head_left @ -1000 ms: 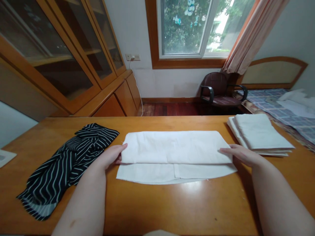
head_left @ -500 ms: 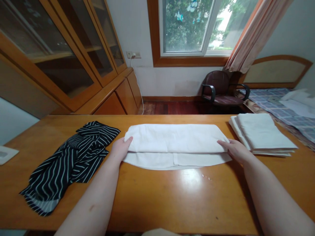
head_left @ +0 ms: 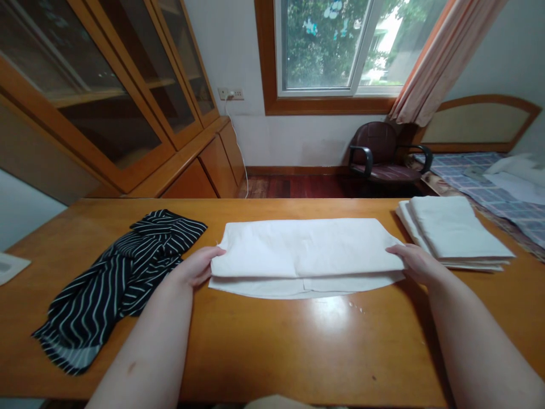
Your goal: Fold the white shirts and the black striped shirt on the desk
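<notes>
A white cloth (head_left: 298,247), folded into a long strip, lies across the middle of the wooden table (head_left: 298,352). Its upper layer reaches toward me over a lower layer whose curved edge shows in front. My left hand (head_left: 203,265) pinches the left end, thumb on top and fingers underneath. At the right end, my right hand (head_left: 413,261) grips the cloth in the same way. The fingers below the cloth are mostly hidden.
To the left lies a crumpled black garment with white stripes (head_left: 123,278). A stack of folded white cloths (head_left: 455,230) sits at the right. A flat white object (head_left: 12,268) rests at the left edge. Beyond the table stand a glass-door cabinet (head_left: 170,145) and an office chair (head_left: 383,153).
The upper layer has come toward me and now covers more of the lower layer. Both hands have moved slightly outward, still holding the ends.
</notes>
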Motion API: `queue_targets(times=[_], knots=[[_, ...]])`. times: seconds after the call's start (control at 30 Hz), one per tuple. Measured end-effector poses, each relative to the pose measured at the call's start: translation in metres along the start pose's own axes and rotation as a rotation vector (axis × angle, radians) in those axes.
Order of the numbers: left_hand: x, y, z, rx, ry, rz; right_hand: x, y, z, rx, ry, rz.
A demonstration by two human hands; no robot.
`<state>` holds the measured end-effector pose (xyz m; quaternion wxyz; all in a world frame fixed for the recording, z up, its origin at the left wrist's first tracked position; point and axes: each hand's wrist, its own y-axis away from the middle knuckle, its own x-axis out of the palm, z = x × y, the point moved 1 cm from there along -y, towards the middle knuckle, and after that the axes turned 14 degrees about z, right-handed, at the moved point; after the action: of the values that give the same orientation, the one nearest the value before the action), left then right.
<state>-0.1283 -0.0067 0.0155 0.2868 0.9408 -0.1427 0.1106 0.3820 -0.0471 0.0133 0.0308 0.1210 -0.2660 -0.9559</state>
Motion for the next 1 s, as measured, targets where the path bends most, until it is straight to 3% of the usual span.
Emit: queue_targets(times=[0.13,0.37,0.6,1.0], knots=[[-0.004,0.009,-0.006,-0.038,-0.077,0.056,-0.011,-0.002,-0.009,0.018,-0.098,0.081],[-0.014,0.020,-0.009,-0.093,-0.396,0.224,-0.021,0.008,-0.007,0.068,0.147,0.166],[-0.011,0.023,-0.015,-0.133,-0.754,0.150,-0.029,0.013,-0.007,0.067,0.270,0.242],[-0.005,0.024,-0.015,-0.148,-0.876,0.124,-0.030,0.016,-0.004,0.091,0.369,0.277]])
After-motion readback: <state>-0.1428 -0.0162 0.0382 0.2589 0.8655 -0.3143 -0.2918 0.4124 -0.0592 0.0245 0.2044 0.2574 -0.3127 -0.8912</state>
